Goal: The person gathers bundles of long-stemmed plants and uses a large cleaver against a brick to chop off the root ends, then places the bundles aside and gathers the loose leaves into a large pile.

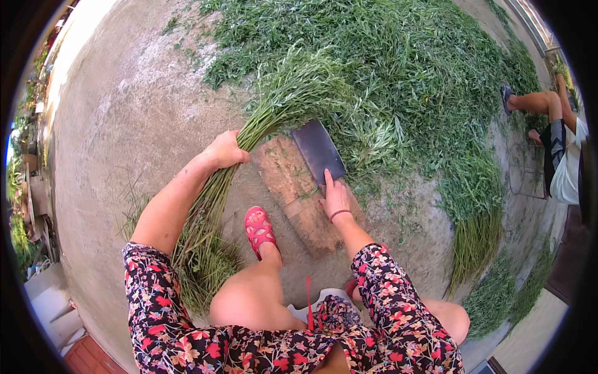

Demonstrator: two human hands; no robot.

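My left hand (227, 150) grips a bundle of long green herb stalks (261, 122) around the middle of the stems. The leafy tops lean up and right, and the stem ends trail down past my forearm. In my right hand (335, 197) is a cleaver (319, 150) with a broad dark blade; its handle is mostly hidden under my fingers, and my index finger lies along the blade. Under the cleaver is a worn wooden chopping board (289, 180) with green bits scattered on it. The bundle stays left of the blade, its stems beside the board's upper left corner.
A wide heap of cut green leaves (397, 79) covers the concrete ground (140, 107) ahead. Another stalk bundle (476, 238) lies at right, with loose stems (205, 276) by my left knee. A seated person (563, 154) is at far right. My red sandal (259, 229) is beside the board.
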